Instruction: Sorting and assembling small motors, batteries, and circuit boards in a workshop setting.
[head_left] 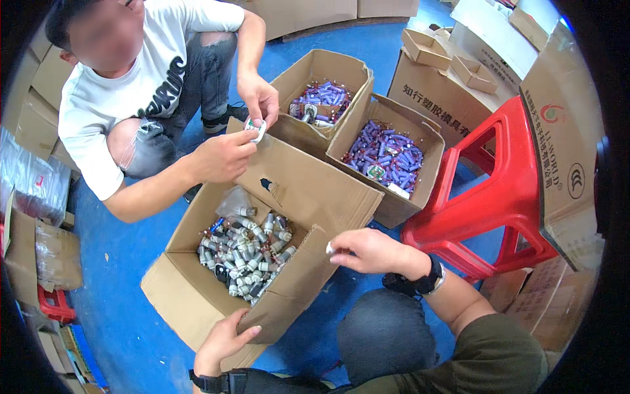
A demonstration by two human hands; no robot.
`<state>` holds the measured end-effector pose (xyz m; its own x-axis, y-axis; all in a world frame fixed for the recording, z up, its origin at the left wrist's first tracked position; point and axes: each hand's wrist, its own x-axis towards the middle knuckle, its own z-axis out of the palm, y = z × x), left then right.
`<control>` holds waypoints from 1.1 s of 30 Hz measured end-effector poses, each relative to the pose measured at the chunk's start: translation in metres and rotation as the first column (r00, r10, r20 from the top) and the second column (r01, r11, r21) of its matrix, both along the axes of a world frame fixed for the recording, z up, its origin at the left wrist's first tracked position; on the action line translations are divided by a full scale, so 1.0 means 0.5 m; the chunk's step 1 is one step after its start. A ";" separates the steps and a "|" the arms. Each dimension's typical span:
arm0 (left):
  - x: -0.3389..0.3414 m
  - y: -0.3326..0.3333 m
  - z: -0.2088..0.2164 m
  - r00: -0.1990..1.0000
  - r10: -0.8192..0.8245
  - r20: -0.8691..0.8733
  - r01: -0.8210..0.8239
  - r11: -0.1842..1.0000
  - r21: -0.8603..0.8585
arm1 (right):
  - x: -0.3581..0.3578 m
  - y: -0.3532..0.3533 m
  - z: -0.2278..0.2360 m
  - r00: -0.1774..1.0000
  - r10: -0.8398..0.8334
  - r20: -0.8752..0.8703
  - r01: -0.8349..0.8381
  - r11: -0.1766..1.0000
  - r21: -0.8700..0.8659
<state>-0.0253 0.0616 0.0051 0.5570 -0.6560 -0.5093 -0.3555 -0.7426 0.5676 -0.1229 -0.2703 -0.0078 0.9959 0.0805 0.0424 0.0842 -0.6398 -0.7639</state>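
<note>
My right hand (pixel 371 251) is pinched around a small white piece (pixel 329 248), just beyond the right wall of an open cardboard box (pixel 308 187); its exact kind is too small to tell. My left hand (pixel 226 336) is at the near edge of that box, thumb and fingers apart, holding nothing that I can see. Inside the box lies a heap of small grey-and-white cylindrical parts (pixel 246 253), with a clear plastic bag (pixel 235 200) at its far side. Across the box, a co-worker's hands (pixel 226 154) hold a small white-and-green part (pixel 254 128).
Two cardboard boxes behind hold purple cylindrical cells with wires (pixel 384 154) and more purple cells (pixel 325 97). A red plastic stool (pixel 482 197) stands at the right, beside a large carton (pixel 564 144). Cartons line the left side of the blue floor (pixel 121 276).
</note>
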 end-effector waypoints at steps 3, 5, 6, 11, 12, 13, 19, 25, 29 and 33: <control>-0.001 -0.008 0.009 1.000 0.001 0.003 -0.001 0.999 0.039 | -0.012 0.016 -0.010 0.991 0.073 -0.114 -0.086 0.990 -0.114; 0.002 -0.016 0.013 1.000 -0.001 -0.008 0.001 0.998 0.065 | -0.021 0.022 -0.033 0.978 0.109 -0.180 -0.148 0.963 -0.225; 0.003 -0.019 0.014 1.000 0.009 -0.016 -0.008 0.997 0.074 | -0.027 0.026 -0.050 0.957 0.140 -0.253 -0.220 0.919 -0.327; 0.003 -0.014 -0.002 1.000 0.015 -0.010 -0.014 0.997 0.073 | -0.055 0.036 -0.112 0.917 0.181 -0.355 -0.262 0.945 -0.195; 0.002 -0.015 -0.001 1.000 0.020 -0.012 -0.019 0.997 0.076 | -0.058 0.033 -0.113 0.933 0.159 -0.324 -0.231 0.953 -0.196; 0.002 -0.014 -0.002 1.000 0.027 -0.012 -0.026 0.996 0.080 | -0.058 0.032 -0.115 0.947 0.138 -0.291 -0.200 0.960 -0.196; 0.009 -0.009 -0.021 0.999 0.030 0.038 -0.033 0.996 0.088 | -0.056 0.009 -0.108 0.936 0.170 -0.307 -0.257 0.927 -0.271; 0.007 -0.007 -0.019 0.996 0.091 -0.015 -0.089 0.993 0.081 | -0.016 -0.125 -0.033 0.810 -0.456 0.368 0.517 0.852 -0.081; 0.002 -0.007 -0.022 0.998 0.059 -0.012 -0.059 0.998 0.032 | -0.008 -0.200 -0.088 0.751 -0.576 0.323 0.648 0.737 -0.193; 0.007 0.009 -0.053 0.997 0.072 -0.009 -0.072 0.997 0.005 | -0.043 -0.182 -0.148 0.754 -0.632 0.178 0.656 0.715 -0.241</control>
<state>-0.0216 0.0659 -0.0215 0.5983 -0.6116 -0.5176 -0.2959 -0.7690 0.5667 -0.1442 -0.3613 -0.0817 0.8049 -0.5592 0.1986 -0.3751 -0.7388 -0.5598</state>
